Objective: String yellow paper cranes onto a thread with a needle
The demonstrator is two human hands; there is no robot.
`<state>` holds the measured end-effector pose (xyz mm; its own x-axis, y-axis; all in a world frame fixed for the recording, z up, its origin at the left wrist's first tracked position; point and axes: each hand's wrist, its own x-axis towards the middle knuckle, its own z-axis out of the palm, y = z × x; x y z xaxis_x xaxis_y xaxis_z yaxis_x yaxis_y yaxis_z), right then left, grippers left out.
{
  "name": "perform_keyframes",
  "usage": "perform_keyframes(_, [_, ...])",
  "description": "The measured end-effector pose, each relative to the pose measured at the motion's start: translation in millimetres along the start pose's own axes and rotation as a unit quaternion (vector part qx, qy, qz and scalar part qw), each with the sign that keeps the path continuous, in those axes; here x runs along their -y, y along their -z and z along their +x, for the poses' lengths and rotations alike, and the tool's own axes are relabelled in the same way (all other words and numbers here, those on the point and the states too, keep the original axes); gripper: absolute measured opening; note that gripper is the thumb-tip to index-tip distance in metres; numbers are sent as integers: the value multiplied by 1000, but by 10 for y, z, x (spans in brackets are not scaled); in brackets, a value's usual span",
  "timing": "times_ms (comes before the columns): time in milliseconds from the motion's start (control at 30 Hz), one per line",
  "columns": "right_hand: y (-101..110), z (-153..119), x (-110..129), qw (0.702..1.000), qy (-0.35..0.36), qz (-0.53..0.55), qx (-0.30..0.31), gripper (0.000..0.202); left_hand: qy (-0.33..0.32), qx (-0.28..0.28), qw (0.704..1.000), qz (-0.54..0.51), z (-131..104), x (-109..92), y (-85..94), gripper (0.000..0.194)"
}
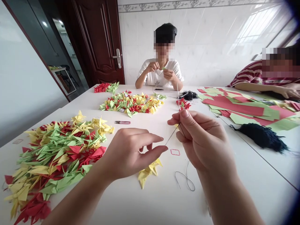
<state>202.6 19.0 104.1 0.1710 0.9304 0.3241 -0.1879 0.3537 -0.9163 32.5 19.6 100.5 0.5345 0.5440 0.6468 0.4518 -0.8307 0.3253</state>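
My right hand (203, 140) pinches a thin needle (178, 97) that points upward, with dark thread (172, 134) at its lower end. To its left, my left hand (136, 150) has thumb and index finger apart, and the thread runs down to the thumb tip; no firm grip on it shows. Yellow folded paper (150, 172) lies below my left hand, partly hidden by it. A loose loop of thread (187, 179) rests on the table under my right hand.
Folded paper pieces (56, 156) are heaped at the left, another heap (133, 103) mid-table. Small snips (122, 122) lie between. Paper strips (243, 107) and dark yarn (260, 136) are at the right. One person (161, 65) sits opposite, another (250, 75) at right.
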Motion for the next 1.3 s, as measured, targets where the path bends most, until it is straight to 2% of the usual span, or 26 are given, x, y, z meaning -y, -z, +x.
perform_keyframes(100, [0,-8,9,1000,-5,2,11,21,10,-3,1000,4,11,-24,38,10])
perform_keyframes(233, [-9,-19,-5,1000,7,-12,25,21,35,-5,999,8,34,-28,76,18])
perform_keyframes(300, [-7,-25,-7,999,14,-15,30,21,64,11,997,27,31,2,101,21])
perform_keyframes(400, [8,-33,8,999,27,-14,29,19,132,107,978,118,-9,91,167,23])
perform_keyframes(500, [26,-36,41,999,41,-28,22,19,201,225,924,236,-77,183,271,27])
perform_keyframes(600, [44,-44,79,998,49,-41,28,19,259,279,878,288,-156,234,350,25])
perform_keyframes(700, [70,-65,118,996,63,-55,28,17,291,326,851,291,-280,288,320,15])
perform_keyframes(767, [90,-78,147,994,82,-67,10,16,266,369,856,244,-408,353,240,14])
perform_keyframes(800, [100,-81,162,993,94,-72,-5,15,246,375,869,211,-482,394,191,16])
perform_keyframes(900, [124,-76,202,986,130,-90,-52,15,204,362,901,124,-704,523,58,43])
perform_keyframes(933, [129,-72,212,984,138,-96,-66,15,187,368,906,96,-768,561,25,46])
perform_keyframes(1000, [136,-65,228,980,149,-104,-84,15,156,373,911,83,-877,622,-30,40])
perform_keyframes(1133, [139,-73,251,974,163,-123,-97,15,91,359,923,106,-1032,707,-119,42])
perform_keyframes(1233, [152,-69,260,972,171,-137,-80,16,94,329,938,59,-1088,750,-165,26])
perform_keyframes(1300, [164,-33,226,971,165,-168,-50,16,122,271,955,-15,-1082,765,-196,24])
